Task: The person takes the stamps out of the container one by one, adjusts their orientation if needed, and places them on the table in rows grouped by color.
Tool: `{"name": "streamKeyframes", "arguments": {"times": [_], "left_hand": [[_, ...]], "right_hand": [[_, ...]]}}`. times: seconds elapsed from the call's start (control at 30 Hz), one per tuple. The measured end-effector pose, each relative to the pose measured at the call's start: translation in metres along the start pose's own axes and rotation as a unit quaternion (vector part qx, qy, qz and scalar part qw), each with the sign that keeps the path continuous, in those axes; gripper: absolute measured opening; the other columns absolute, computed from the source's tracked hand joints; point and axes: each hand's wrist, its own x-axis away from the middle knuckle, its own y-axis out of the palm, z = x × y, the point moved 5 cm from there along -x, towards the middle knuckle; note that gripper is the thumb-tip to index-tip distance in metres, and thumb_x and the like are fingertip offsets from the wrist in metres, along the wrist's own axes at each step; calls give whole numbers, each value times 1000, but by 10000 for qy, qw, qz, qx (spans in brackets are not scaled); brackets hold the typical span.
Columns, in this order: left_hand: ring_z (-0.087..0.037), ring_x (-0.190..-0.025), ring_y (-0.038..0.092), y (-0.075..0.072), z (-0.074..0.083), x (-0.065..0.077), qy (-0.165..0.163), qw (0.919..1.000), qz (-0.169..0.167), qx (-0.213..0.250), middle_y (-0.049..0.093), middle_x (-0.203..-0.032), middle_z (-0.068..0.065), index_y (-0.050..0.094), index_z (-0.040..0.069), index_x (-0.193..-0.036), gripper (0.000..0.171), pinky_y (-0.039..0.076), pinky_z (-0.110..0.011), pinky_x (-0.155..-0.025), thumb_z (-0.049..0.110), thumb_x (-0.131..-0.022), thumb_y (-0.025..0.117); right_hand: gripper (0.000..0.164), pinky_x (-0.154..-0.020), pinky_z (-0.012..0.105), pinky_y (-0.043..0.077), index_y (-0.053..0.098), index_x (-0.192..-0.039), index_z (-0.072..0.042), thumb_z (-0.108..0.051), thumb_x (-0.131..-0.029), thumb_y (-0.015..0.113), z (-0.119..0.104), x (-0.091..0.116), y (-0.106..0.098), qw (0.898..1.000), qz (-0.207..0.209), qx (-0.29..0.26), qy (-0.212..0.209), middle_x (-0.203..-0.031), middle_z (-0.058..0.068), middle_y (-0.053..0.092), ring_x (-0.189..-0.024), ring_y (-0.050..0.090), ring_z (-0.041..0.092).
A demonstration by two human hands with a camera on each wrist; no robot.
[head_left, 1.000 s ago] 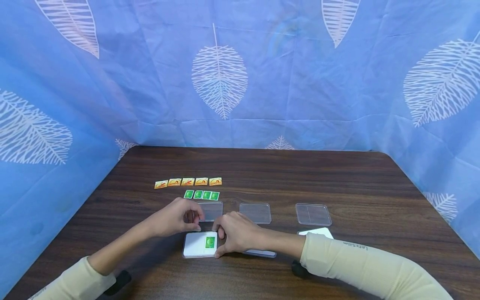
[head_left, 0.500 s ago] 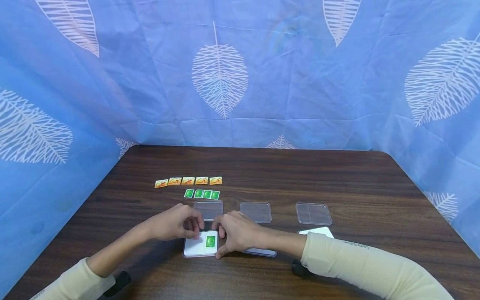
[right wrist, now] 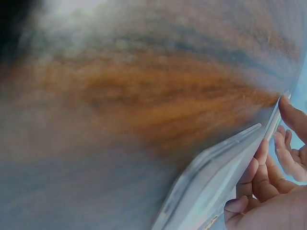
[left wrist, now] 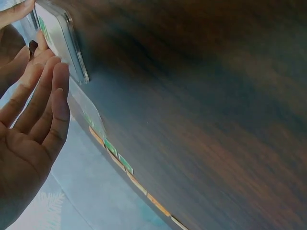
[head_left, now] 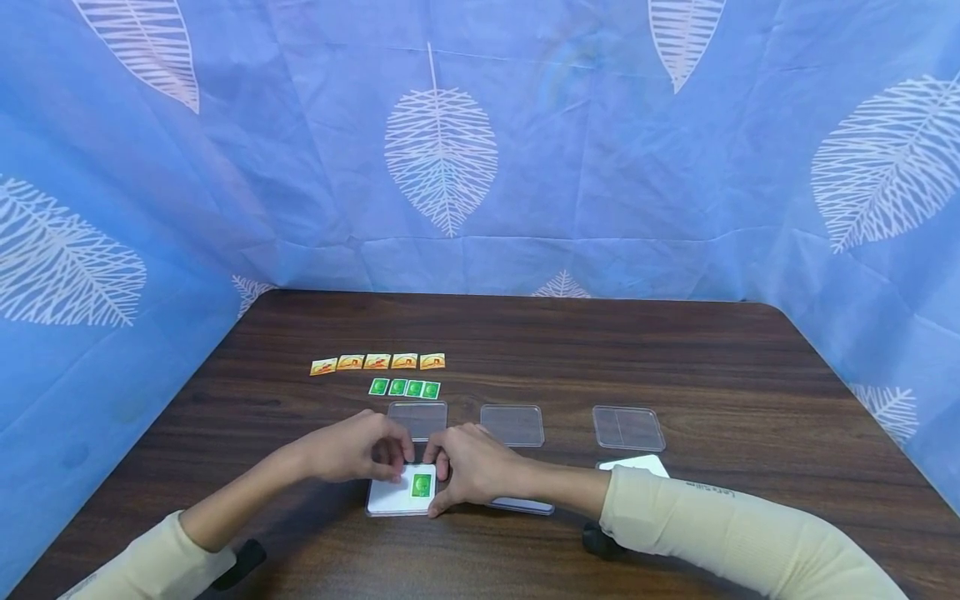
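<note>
A clear plastic case [head_left: 390, 502] with a white card inside lies near the front of the table, a green sticker [head_left: 422, 486] on the card's right part. My right hand [head_left: 476, 467] grips the case's right side, thumb at the front corner and forefinger at the far one. Over the far left part of the card is my left hand [head_left: 360, 450], its fingertips at the far edge. In the left wrist view the other fingers [left wrist: 45, 100] of that hand stretch loosely beside the case [left wrist: 62, 43]. I see nothing held between them.
Beyond lie three clear lids [head_left: 417, 421] in a row. Behind them are several green stickers [head_left: 406, 388] and a row of yellow stickers [head_left: 377, 362]. A second case [head_left: 522, 506] is partly hidden under my right wrist, and a white card [head_left: 637, 464] lies by the sleeve.
My left hand has moved slightly down and toward the case, its thumb now over the card. My right hand has kept its grip on the right side.
</note>
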Motion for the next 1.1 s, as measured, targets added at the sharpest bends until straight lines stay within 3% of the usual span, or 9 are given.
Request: {"name": "streamKeyframes", "arguments": {"times": [0.33, 0.73, 0.97, 1.1], "left_hand": [[3, -67, 51, 11, -1, -10, 456, 9984, 285, -189, 65, -79, 6, 74, 2, -97, 15, 48, -20, -61, -5, -85, 79], [2, -65, 50, 18, -2, -11, 121, 9971, 750, -68, 61, -75, 8, 72, 3, -89, 14, 47, -20, -58, -3, -82, 83], [1, -63, 50, 21, -4, -12, -181, 9972, 721, -81, 60, -74, 9, 70, 7, -86, 19, 45, -20, -57, -2, -79, 86], [1, -63, 50, 21, -3, -13, -184, 9973, 704, -90, 59, -74, 9, 70, 7, -85, 20, 45, -20, -57, -3, -79, 85]], "right_hand": [[43, -70, 22, 42, 67, -92, -11, -21, -66, 100, 3, -2, 0, 10000, 46, 9, 9, -68, -11, 60, -63, 50, -2], [42, -70, 21, 42, 67, -91, -11, -19, -67, 100, 3, -1, 1, 10000, -3, -97, 20, -67, -11, 59, -61, 49, -2], [41, -68, 21, 41, 67, -91, -11, -18, -67, 100, 3, -1, 2, 9998, -15, -176, 86, -67, -11, 58, -61, 48, -1], [42, -70, 21, 42, 68, -92, -11, -19, -66, 100, 3, -2, 2, 9999, -1, -114, 91, -67, -11, 58, -61, 49, -1]]}}
